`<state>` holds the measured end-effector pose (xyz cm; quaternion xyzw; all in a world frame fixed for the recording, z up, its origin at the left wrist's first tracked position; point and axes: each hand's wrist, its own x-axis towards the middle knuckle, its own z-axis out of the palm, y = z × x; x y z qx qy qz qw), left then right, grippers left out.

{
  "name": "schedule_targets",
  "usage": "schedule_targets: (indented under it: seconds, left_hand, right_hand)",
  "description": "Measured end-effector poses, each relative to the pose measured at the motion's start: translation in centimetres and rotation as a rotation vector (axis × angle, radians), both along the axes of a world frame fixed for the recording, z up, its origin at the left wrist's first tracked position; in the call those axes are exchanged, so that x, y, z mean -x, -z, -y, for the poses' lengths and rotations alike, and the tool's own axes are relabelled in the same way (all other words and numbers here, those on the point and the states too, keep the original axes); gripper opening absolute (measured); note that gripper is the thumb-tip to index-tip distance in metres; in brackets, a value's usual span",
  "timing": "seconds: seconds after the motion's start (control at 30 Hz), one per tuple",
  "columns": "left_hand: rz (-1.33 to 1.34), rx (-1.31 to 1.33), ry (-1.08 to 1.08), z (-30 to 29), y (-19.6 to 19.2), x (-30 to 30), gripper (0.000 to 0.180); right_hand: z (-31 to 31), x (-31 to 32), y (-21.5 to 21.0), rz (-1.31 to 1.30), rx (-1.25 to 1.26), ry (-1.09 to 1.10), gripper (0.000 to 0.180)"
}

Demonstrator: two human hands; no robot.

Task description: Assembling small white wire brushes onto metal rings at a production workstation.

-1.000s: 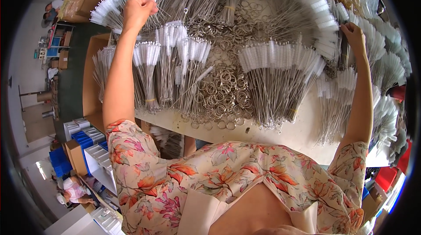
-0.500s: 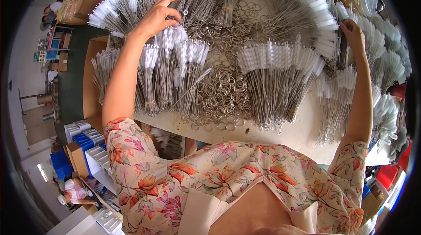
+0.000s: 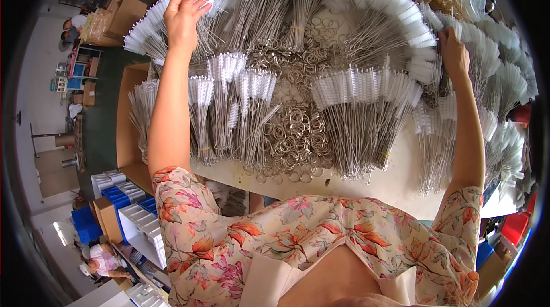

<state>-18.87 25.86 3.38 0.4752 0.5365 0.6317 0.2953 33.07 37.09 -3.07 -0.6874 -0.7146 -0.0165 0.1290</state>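
Pale worktable (image 3: 395,189) carries fanned bundles of wire brushes around a central pile of metal rings (image 3: 295,129). Far left of the rings, the left hand (image 3: 184,12) pinches one thin wire brush (image 3: 207,2). Far right of them, the right hand (image 3: 452,55) rests, fingers curled, on a white-bristled bundle (image 3: 427,49).

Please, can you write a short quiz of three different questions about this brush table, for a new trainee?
1. True or false: the left hand pinches one thin wire brush above the far bundles.
2. What lies heaped in the middle of the table? A) metal rings B) scissors C) bottle caps
3. Fill in: the right hand rests on the white-tipped brush bundles at the table's ____ side.

Key
1. True
2. A: the metal rings lie between the bundles.
3. right
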Motion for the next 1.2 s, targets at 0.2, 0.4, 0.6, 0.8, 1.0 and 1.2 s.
schedule_targets:
  seconds: [0.2,0.4,0.6,0.8,1.0,1.2]
  left_hand:
    - [0.137,0.124,0.124,0.5,-0.9,-1.0,0.019]
    - [0.424,0.099,0.480,2.8,-2.6,-4.4,0.023]
    - [0.713,0.180,0.824,6.1,-5.0,-9.5,0.027]
    - [0.923,0.235,1.097,9.4,-6.2,-14.5,0.030]
    - [0.847,0.270,1.104,10.5,-6.3,-19.5,0.031]
    - [0.566,0.279,1.135,11.4,-4.5,-20.4,0.031]
  right_hand:
    - [-0.4,0.2,-0.3,0.087,0.054,0.047,0.028]
    - [-2.8,-3.1,2.4,-0.096,-0.059,-0.050,0.030]
    - [0.1,-3.0,-2.2,-0.803,-0.183,-0.150,0.024]
    - [12.2,6.1,-12.3,-1.365,-0.087,-0.532,0.018]
    - [19.9,12.1,-13.5,-1.270,0.207,-0.717,0.030]
    - [23.6,7.6,-13.7,-1.137,0.186,-0.489,0.024]
